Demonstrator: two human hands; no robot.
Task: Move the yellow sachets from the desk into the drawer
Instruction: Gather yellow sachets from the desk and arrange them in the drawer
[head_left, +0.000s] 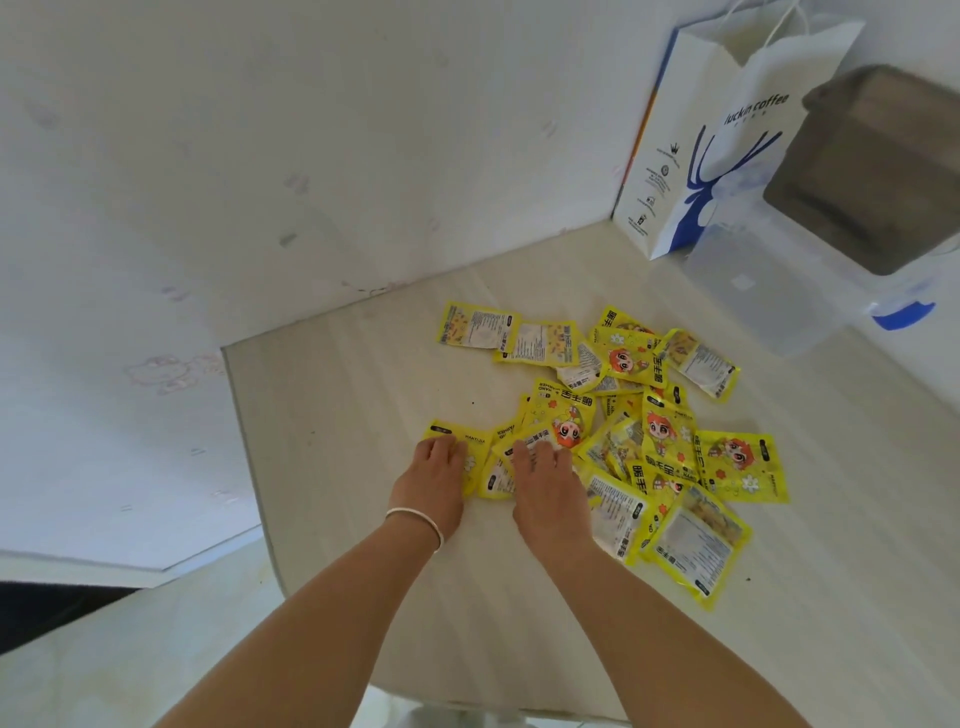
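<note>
Several yellow sachets (670, 441) lie scattered and overlapping on the pale wooden desk (363, 395). My left hand (434, 480), with a white bracelet on its wrist, rests flat on the leftmost sachet (475, 441). My right hand (545, 483) lies palm down on the sachets beside it, fingers fairly straight. Neither hand visibly curls round a sachet. No drawer is in view.
A white paper bag (722, 135) with blue print stands at the desk's back corner. Next to it sits a translucent plastic container (769, 296) with a grey lid and a blue clip. White walls bound the desk at the back and left.
</note>
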